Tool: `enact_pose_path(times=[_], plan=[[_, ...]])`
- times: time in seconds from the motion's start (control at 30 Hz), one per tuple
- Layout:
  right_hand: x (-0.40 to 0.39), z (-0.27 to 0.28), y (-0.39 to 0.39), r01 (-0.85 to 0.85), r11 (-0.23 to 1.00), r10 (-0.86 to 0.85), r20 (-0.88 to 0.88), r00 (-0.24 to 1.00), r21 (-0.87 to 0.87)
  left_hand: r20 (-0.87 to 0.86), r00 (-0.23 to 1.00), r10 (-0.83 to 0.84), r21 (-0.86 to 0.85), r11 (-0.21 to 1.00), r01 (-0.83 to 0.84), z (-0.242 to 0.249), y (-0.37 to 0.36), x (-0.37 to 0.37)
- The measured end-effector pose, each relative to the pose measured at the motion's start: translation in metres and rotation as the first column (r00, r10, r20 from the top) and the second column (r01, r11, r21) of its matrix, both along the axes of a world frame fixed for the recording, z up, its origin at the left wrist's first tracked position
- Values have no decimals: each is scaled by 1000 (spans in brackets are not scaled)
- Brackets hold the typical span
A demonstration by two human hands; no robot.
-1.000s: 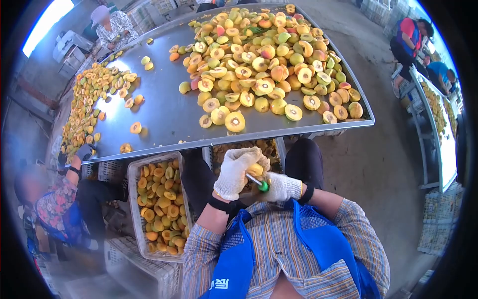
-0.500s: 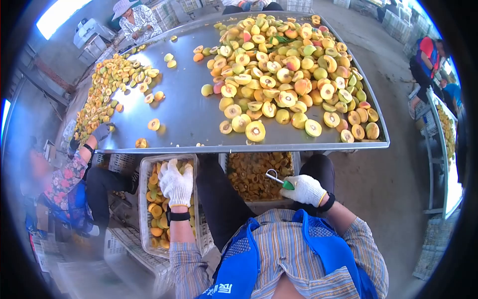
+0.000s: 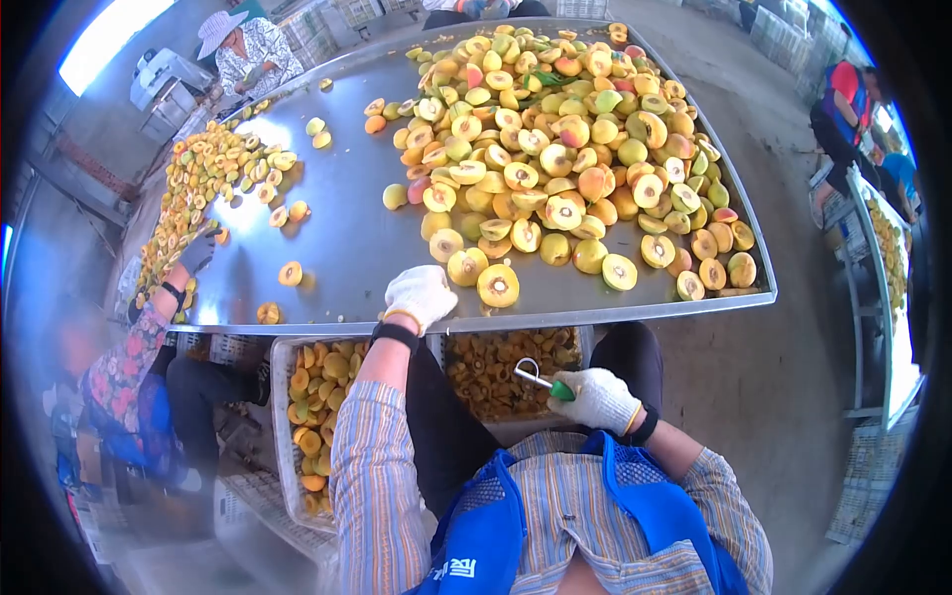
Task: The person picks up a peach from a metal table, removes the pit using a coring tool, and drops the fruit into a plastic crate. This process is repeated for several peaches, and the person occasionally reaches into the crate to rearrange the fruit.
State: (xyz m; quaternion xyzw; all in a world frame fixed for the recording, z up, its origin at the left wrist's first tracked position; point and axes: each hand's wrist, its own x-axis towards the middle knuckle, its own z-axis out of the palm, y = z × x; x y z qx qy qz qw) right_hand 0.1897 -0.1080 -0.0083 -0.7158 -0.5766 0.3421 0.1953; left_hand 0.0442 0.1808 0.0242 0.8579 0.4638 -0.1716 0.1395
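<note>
My left hand (image 3: 420, 297), in a white knit glove, is over the near edge of the metal table (image 3: 342, 198). Its fingers point toward the closest peach halves (image 3: 497, 285), are slightly curled and hold nothing that I can see. In my right hand (image 3: 602, 401), also gloved, is a pitting tool (image 3: 562, 391) with a green handle and a looped metal end. This hand stays above my lap. Many cut peach halves, most with a brown centre, are piled on the table's right side.
A crate (image 3: 283, 416) of peach halves stands beside my left leg. Between my knees, under the table edge, sits a bin (image 3: 511, 362) of brownish pieces. At left, a co-worker's gloved hand (image 3: 198, 250) reaches to another peach pile (image 3: 188, 198). Another person (image 3: 253, 55) sits across.
My left hand has moved up from the crate of peach halves to the table edge. My right hand, still holding the pitting tool, has shifted slightly left and down.
</note>
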Motion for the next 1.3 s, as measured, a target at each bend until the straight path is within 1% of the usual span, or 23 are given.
enact_pose_path(times=[0.03, 0.07, 0.1, 0.13, 0.2, 0.23, 0.27, 0.3, 0.37, 0.4, 0.47, 0.6, 0.77, 0.87, 0.9, 0.97, 1.0, 1.07, 1.1, 1.13, 1.23, 1.27, 1.3], plan=[[0, 6, 4, 15, 998, -17, 27, 999, 61, 285, 958, -4, -10, 1000, 7, -9, 0, -19], [1, 15, 9, 27, 996, -27, 6, 1000, 87, 282, 959, -5, -8, 1000, 7, -9, -7, -28], [-2, 27, 13, 50, 995, -49, -22, 999, 91, 609, 676, 416, -513, 856, -66, -7, -15, -37], [-6, 40, 18, 73, 993, -68, -48, 996, 94, 525, 230, 819, -851, 505, 142, -5, -25, -45], [-14, 51, 23, 44, 993, -36, -70, 997, 110, 452, -41, 891, -849, 443, 288, 12, -71, -37], [-19, 56, 24, 59, 986, -46, -86, 995, 158, 469, -89, 879, -838, 475, 271, 10, -86, -35], [-25, 59, 24, 77, 976, -57, -102, 993, 204, 405, -101, 909, -825, 410, 389, 4, -98, -39], [-29, 61, 23, 81, 971, -63, -85, 994, 224, 403, -100, 910, -824, 408, 393, 0, -108, -38], [-35, 58, 20, 96, 959, -84, -57, 995, 267, 166, -190, 968, -720, 251, 647, -5, -129, -32], [-37, 55, 18, 106, 944, -100, -35, 994, 311, 160, -186, 969, -717, 244, 652, -7, -138, -29], [-36, 47, 13, 84, 952, -89, 5, 996, 295, 224, -272, 936, -727, 347, 593, -10, -153, -25], [-36, 47, 6, 97, 937, -133, 88, 987, 335, 197, -281, 939, -674, 338, 657, -5, -167, -25], [-38, 45, 5, 89, 937, -136, 121, 983, 337, 246, -262, 933, -682, 359, 638, 2, -177, -24], [-44, 44, 4, 73, 965, -113, 152, 982, 250, 216, -211, 953, -708, 302, 639, 9, -185, -25], [-47, 39, 2, 99, 973, -114, 63, 991, 207, 254, -238, 937, -757, 346, 554, 12, -186, -22], [-53, 30, 0, 150, 978, -138, -91, 986, 144, 237, -222, 946, -763, 322, 561, 10, -186, -22], [-52, 28, -2, 152, 978, -139, -92, 986, 143, 221, -203, 954, -767, 298, 568, 9, -186, -22], [-52, 31, -4, 118, 989, -120, 22, 992, 94, 177, -200, 964, -831, 255, 494, 22, -189, -19], [-47, 20, -5, 40, 982, -60, 106, 992, 183, 222, -164, 961, -864, 272, 424, 21, -189, -20], [-48, 19, -6, 43, 982, -63, 104, 993, 181, 265, -122, 957, -890, 291, 352, 22, -188, -20], [-54, 12, -9, 97, 968, -86, -58, 995, 231, 269, -133, 954, -870, 300, 391, 25, -187, -16], [-52, 10, -9, 0, 969, 37, -146, 989, 248, 273, -134, 953, -854, 304, 423, 24, -187, -16], [-51, 5, -8, 12, 968, 17, -114, 993, 252, 270, -134, 953, -855, 302, 422, 23, -188, -16]])
